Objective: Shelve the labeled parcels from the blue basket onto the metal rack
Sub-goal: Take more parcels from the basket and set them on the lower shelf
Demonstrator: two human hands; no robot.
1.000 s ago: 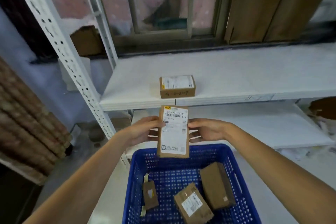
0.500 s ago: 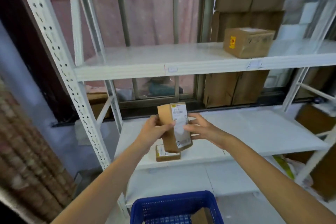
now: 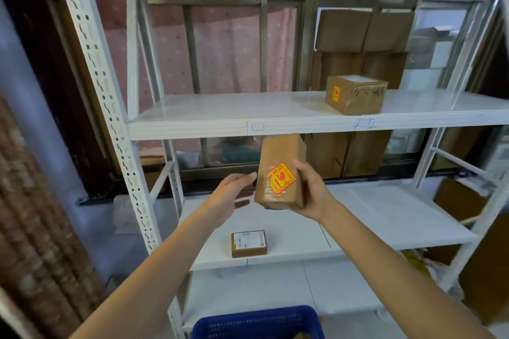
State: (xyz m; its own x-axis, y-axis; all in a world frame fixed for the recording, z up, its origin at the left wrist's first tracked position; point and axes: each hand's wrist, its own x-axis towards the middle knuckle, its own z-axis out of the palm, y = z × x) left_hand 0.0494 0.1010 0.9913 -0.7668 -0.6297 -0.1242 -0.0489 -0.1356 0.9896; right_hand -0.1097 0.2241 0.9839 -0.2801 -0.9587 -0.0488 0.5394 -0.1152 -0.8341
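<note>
We are partway through: two parcels already sit on the metal rack point(image 3: 187, 129) — a small flat parcel point(image 3: 249, 243) near the front edge of the lower shelf, at about six o'clock from our hands, and a squarer box point(image 3: 355, 95) on the shelf above, at about one o'clock. A third, the tall brown parcel point(image 3: 281, 173) with an orange sticker facing us, is in the air in front of the rack, between those two shelves. Our right hand point(image 3: 312, 192) grasps it, fingers wrapped round its right side and lower edge. Our left hand point(image 3: 228, 198) is at its nine o'clock with fingers relaxed and spread, fingertips at or just off the parcel's left face — we cannot tell whether they touch.

The blue basket point(image 3: 257, 322) shows only its rim at six o'clock, so we cannot tell how many parcels are left in it.

Behind the rack stand stacked cardboard cartons point(image 3: 363, 36) and a window frame. Nothing blocks either shelf; the upper shelf's front lip, just above the parcel, is what we judge we must clear.
</note>
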